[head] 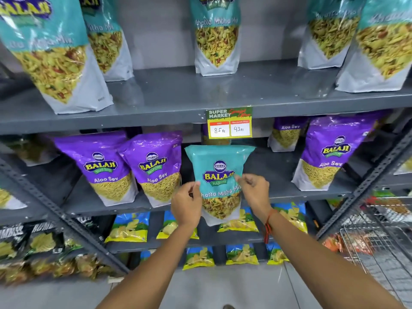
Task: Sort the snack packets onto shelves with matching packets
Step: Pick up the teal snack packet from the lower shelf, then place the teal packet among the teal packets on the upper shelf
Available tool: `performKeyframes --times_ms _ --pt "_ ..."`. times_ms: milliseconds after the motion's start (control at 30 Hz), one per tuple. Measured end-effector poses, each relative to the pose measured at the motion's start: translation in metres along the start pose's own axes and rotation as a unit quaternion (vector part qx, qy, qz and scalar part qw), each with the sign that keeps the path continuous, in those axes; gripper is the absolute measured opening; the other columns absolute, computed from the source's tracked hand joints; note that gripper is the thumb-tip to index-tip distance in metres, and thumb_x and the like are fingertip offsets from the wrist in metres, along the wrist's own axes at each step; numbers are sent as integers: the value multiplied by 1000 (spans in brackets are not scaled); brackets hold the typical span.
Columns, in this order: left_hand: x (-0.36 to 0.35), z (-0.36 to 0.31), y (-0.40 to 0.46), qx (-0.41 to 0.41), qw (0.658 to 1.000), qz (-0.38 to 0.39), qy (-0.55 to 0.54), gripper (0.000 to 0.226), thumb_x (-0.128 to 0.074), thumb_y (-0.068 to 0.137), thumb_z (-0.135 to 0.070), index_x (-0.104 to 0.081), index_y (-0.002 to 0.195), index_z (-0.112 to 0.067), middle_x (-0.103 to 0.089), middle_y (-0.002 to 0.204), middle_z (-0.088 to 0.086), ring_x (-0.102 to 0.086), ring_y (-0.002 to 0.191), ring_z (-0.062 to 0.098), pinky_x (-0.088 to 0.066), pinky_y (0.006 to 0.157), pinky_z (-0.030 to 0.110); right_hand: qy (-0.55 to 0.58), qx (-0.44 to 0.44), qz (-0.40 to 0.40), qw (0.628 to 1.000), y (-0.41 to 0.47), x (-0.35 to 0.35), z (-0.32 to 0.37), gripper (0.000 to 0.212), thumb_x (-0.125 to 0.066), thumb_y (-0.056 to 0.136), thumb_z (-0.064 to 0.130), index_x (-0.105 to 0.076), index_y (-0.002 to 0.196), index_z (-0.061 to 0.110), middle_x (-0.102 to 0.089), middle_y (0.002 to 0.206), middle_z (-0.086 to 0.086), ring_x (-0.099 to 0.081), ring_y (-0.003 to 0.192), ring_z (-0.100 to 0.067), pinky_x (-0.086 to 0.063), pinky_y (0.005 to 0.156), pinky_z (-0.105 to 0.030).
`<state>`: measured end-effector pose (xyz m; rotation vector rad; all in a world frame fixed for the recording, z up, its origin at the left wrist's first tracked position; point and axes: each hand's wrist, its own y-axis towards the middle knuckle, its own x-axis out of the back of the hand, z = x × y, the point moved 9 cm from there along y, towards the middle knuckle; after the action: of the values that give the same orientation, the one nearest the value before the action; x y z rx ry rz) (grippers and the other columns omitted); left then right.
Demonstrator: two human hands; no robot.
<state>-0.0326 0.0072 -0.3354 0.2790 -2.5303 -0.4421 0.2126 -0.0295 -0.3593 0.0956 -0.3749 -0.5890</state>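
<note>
Both hands, left hand (187, 202) and right hand (253, 190), pinch a teal packet (219, 175) at its sides, mid-frame, in front of the shelf (278, 186) of purple packets (153, 168).

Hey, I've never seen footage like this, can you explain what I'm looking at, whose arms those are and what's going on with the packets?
This is one picture from a camera worn on a person's head, looking forward and down, so the two arms reaching in are the wearer's own. There is no machine. The left hand and right hand each have a grip on one side of a teal Khatta Mitha Mix packet, held in front of the middle shelf. That shelf carries purple Aloo Sev packets. The upper shelf holds matching teal packets. A price tag hangs between them, and a wire basket is at the right.
</note>
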Motion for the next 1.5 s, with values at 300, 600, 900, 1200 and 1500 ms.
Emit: performKeyframes --times_ms 300,600,900,1200,1500 --pt "100 -43 -53 -72 992 -58 -81 31 -50 93 -40 -60 75 -19 -59 67 -5 -54 62 17 -37 55 31 -17 121 -6 993 -95 34 98 48 -68 88 27 -37 56 8 -29 51 2 -25 54 -9 -23 53 -32" --pt "185 -171 37 -170 951 -163 -200 25 -56 92 -27 -64 75 -11 -62 67 -2 -55 64 14 -43 62 29 84 265 -79 957 -46 79 274 47 -68 86 24 -42 51 8 -31 50 4 -28 54 -8 -27 53 -33" --pt "168 -266 166 -172 948 -177 -199 33 -56 93 -31 -60 66 -12 -50 53 -10 -47 50 0 -33 49 12 91 301 -139 939 73 103 363 55 -68 85 25 -27 49 19 -23 46 7 -23 53 -12 -23 55 -32" --pt "133 -264 214 -166 956 -176 -164 26 -57 92 -36 -64 71 -23 -57 58 -14 -52 58 4 -34 50 23 91 236 -138 958 137 84 336 49 -69 88 27 -49 43 20 -39 35 10 -28 46 -7 -29 52 -30" --pt "100 -217 222 -132 966 23 -221 66 -67 62 -71 -63 111 -26 -72 96 -8 -67 90 8 -53 82 30 111 149 91 978 144 53 286 51 -76 76 52 -61 119 30 -70 113 13 -67 99 1 -51 77 -15"
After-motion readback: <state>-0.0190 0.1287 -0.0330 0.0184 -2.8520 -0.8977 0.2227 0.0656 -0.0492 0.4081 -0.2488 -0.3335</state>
